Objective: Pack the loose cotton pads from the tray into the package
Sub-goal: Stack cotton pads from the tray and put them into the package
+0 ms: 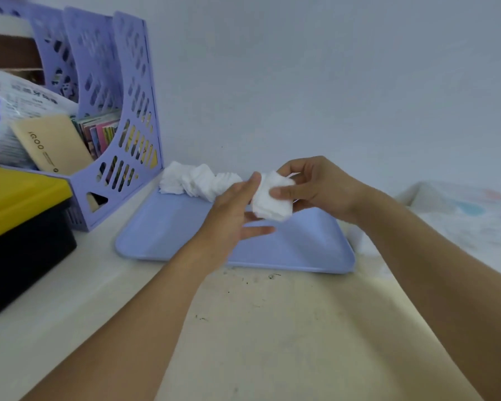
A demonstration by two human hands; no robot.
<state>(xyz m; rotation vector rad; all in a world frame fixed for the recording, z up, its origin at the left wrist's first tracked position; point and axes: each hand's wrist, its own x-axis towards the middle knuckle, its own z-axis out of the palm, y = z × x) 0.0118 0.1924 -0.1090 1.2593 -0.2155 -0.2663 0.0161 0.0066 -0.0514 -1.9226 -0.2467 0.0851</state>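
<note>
Two batches of cotton pads: stack [272, 198] pinched in right hand [315, 186] above tray [168, 235], left hand [232, 215] flat alongside, loose heap [197, 180] at far edge; light, soft, compressible, gripped across faces.

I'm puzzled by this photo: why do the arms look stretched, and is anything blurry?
Head view: the wide-angle lens stretches the forearms toward the bottom corners; lighting is soft and even, without glare; the white cotton-pad stack and left hand look slightly soft; the purple perforated file rack leans.
</note>
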